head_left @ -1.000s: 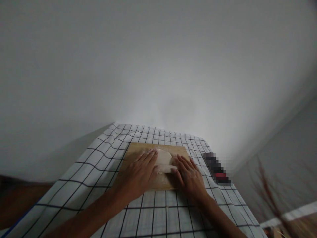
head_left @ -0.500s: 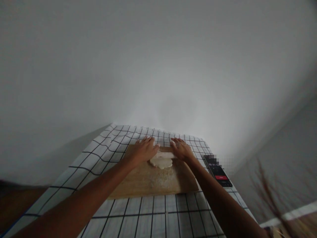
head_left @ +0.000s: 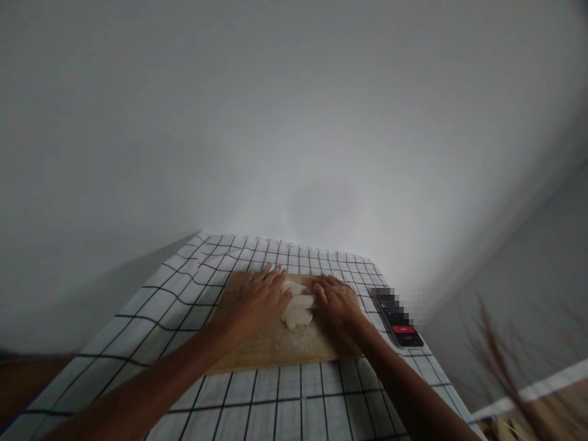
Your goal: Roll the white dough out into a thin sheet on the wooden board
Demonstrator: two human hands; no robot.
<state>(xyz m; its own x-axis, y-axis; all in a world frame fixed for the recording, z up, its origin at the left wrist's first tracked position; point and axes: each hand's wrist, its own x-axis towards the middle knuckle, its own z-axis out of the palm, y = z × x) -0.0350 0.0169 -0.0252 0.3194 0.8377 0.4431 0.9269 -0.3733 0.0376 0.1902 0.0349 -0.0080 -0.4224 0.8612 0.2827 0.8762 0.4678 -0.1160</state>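
A pale, floury rolling pin (head_left: 303,301) lies crosswise on a wooden board (head_left: 294,352). Flattened dough (head_left: 296,317) is under it, showing on both its near and far sides. My left hand (head_left: 264,297) presses palm down over the pin's left end, fingers stretched forward and a little spread. Over the right end lies my right hand (head_left: 337,300), also palm down, its fingers reaching forward with a slight bend. Both hands hide the pin's ends. Flour dusts the board in front of the dough.
A white cloth with a black grid (head_left: 257,416) covers the table. To the right of the board lies a phone (head_left: 404,331) with a red button on its screen. A pale wall (head_left: 294,153) rises behind the table. Thin reddish-brown stems (head_left: 496,355) stand at the lower right.
Both hands and the rolling pin have come back toward me over the dough. Dough now shows beyond the pin as well. The view has shifted slightly.
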